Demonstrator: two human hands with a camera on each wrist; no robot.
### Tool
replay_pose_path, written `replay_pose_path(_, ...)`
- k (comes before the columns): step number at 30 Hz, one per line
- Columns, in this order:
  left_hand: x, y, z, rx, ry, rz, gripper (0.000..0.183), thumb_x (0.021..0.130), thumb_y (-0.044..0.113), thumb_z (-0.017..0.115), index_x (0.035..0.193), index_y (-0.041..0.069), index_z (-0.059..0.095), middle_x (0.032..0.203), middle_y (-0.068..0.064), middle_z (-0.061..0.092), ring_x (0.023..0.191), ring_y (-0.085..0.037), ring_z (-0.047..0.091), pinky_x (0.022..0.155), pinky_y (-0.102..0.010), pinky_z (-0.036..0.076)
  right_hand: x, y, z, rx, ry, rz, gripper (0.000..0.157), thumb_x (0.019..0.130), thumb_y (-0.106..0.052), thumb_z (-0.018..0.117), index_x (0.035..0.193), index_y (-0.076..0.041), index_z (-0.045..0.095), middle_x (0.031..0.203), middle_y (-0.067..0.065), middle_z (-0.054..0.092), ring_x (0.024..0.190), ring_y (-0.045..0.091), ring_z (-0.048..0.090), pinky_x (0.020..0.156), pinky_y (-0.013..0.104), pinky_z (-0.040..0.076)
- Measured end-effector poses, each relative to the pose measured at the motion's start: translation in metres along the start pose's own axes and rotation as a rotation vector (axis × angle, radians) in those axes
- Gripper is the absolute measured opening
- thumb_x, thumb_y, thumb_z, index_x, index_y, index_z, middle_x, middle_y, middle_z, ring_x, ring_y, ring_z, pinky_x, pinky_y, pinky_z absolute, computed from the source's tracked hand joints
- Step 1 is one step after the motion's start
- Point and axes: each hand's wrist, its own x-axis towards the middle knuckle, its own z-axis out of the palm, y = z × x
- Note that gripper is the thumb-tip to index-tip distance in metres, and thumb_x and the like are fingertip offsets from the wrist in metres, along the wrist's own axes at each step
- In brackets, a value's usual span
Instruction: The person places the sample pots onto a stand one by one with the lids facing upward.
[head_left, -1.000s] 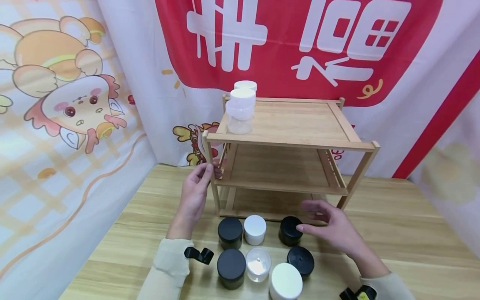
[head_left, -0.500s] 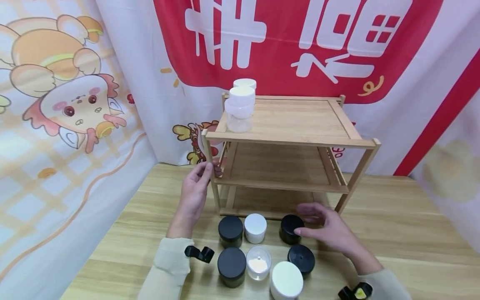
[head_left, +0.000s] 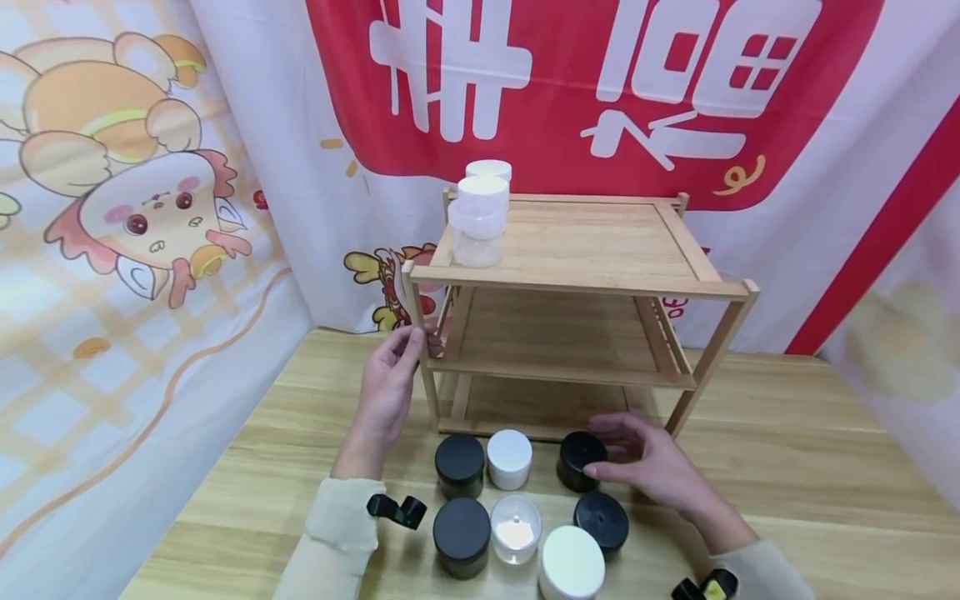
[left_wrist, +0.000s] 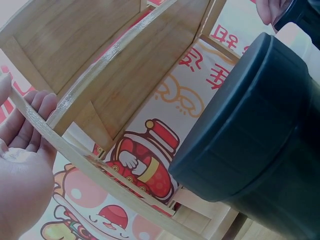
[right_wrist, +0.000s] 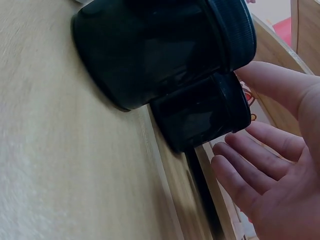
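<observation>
My left hand (head_left: 387, 379) grips the front left post of a three-tier wooden shelf (head_left: 600, 287); in the left wrist view, fingers and thumb lie on either side of that post (left_wrist: 45, 131). At the right, my right hand (head_left: 651, 465) is spread beside a black lidded jar (head_left: 580, 461) that stands before the bottom tier. Its thumb is at the lid's near side and its other fingers reach round the far side. In the right wrist view those fingers are nearly straight beside the jar (right_wrist: 200, 114); whether they touch it I cannot tell.
On the table stand two dark jars (head_left: 460, 465) at left, a small white-lidded jar (head_left: 510, 458), a clear jar (head_left: 516, 529), a larger white-lidded jar (head_left: 572, 562) and another black jar (head_left: 602, 521). Several white and clear jars (head_left: 480, 221) line the top tier's left side.
My right hand has moved slightly left and toward me, closer around the black jar. The left hand stays on the shelf post, and the jars have not moved.
</observation>
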Motion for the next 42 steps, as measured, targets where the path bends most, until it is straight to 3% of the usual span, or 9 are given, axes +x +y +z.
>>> replay_pose_path(11,-0.0001,0.0002,0.0014,0.001,-0.002,0.009,0.034,0.113,0.023,0.058,0.131,-0.006,0.063,0.134,-0.013,0.067,0.115,-0.016,0.067,0.116,-0.027,0.048,0.0012,0.0045,0.0030,-0.065,-0.018,0.078,0.072,0.081,-0.035,0.095,0.142,-0.012,0.065,0.140,0.012,0.071,0.126,0.030,0.068,0.105,0.040,0.055)
replay_pose_path(16,-0.0005,0.0003,0.0015,0.001,-0.004,0.010,0.037,0.113,0.023,0.057,0.133,-0.008,0.061,0.135,-0.014,0.066,0.115,-0.016,0.067,0.116,-0.027,0.048,0.0020,0.0045,0.0047,-0.058,-0.027,0.124,0.071,0.081,-0.035,0.096,0.141,-0.013,0.065,0.138,0.011,0.071,0.123,0.026,0.069,0.103,0.038,0.055)
replay_pose_path(28,-0.0004,-0.0011,0.0010,-0.006,-0.009,0.025,0.034,0.113,0.022,0.057,0.130,-0.007,0.063,0.132,-0.015,0.067,0.113,-0.015,0.068,0.115,-0.027,0.049,0.0001,0.0049,0.0080,-0.025,-0.052,0.103,0.071,0.081,-0.026,0.096,0.142,-0.007,0.064,0.134,0.013,0.074,0.118,0.025,0.072,0.100,0.040,0.058)
replay_pose_path(37,-0.0007,-0.0014,0.0005,-0.003,-0.008,0.015,0.017,0.113,0.023,0.057,0.115,0.019,0.073,0.135,-0.014,0.065,0.114,-0.015,0.067,0.116,-0.027,0.049,0.0006,0.0067,0.0081,0.002,-0.041,0.120,0.073,0.080,-0.022,0.096,0.142,-0.004,0.063,0.135,0.018,0.072,0.116,0.027,0.073,0.096,0.032,0.060)
replay_pose_path(42,0.0002,-0.0011,0.0003,0.008,-0.015,0.012,0.024,0.113,0.025,0.058,0.125,0.007,0.069,0.136,-0.013,0.065,0.115,-0.014,0.067,0.117,-0.026,0.048,0.0005,0.0019,0.0059,0.014,-0.021,0.118,0.072,0.081,-0.022,0.096,0.142,-0.004,0.063,0.135,0.019,0.071,0.114,0.025,0.073,0.092,0.027,0.060)
